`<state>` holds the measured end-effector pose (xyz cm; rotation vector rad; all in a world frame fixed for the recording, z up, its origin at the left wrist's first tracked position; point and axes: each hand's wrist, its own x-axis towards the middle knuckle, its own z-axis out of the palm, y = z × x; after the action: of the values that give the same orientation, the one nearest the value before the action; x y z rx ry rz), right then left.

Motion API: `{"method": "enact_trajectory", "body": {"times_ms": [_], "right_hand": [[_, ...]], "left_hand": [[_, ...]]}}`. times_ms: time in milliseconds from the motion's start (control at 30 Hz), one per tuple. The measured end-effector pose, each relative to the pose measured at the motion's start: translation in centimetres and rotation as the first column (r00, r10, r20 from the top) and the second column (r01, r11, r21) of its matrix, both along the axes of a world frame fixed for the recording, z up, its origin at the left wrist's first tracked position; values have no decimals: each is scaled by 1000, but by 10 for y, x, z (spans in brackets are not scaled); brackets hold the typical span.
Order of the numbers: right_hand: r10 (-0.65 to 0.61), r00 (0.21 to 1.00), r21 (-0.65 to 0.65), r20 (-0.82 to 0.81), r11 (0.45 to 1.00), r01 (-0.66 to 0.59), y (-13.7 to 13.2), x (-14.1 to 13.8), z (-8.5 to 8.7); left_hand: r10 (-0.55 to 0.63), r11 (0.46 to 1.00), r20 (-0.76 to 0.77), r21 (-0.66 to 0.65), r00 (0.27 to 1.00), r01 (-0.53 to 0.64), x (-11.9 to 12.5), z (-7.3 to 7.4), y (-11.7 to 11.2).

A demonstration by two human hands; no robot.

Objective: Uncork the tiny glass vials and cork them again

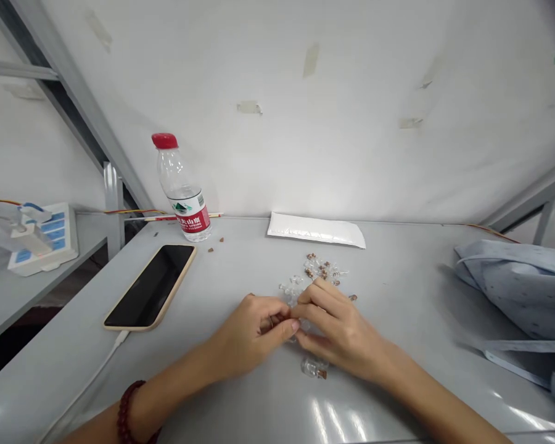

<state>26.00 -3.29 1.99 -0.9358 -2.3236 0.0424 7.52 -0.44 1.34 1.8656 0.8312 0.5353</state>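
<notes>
My left hand [252, 336] is closed, its fingers curled and the thumb laid along them. My right hand [340, 327] meets it at the fingertips in a pinch. Whatever sits between the fingers is too small and too covered to make out. Just beyond the hands lies a loose pile of tiny clear glass bottles [292, 287], and past it several with brown corks [324, 270]. Below the right hand, a small corked glass bottle [312, 368] rests on its side on the grey table [240, 407].
A phone [150, 287] on a white cable [86, 385] lies at left, near a red-capped water bottle [184, 191]. Against the wall is a white padded envelope [315, 230]. Light blue patterned cloth [518, 287] occupies the right side. A power strip [50, 237] stands far left.
</notes>
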Motion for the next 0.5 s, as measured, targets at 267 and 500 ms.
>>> {"method": "enact_trajectory", "body": {"times_ms": [267, 500], "right_hand": [[-21, 1000, -70, 10, 997, 22, 1, 4, 3], [-35, 999, -123, 17, 992, 37, 5, 13, 5]], "left_hand": [[74, 997, -4, 18, 997, -74, -3, 1, 3], [124, 923, -78, 375, 989, -86, -16, 9, 11]]}}
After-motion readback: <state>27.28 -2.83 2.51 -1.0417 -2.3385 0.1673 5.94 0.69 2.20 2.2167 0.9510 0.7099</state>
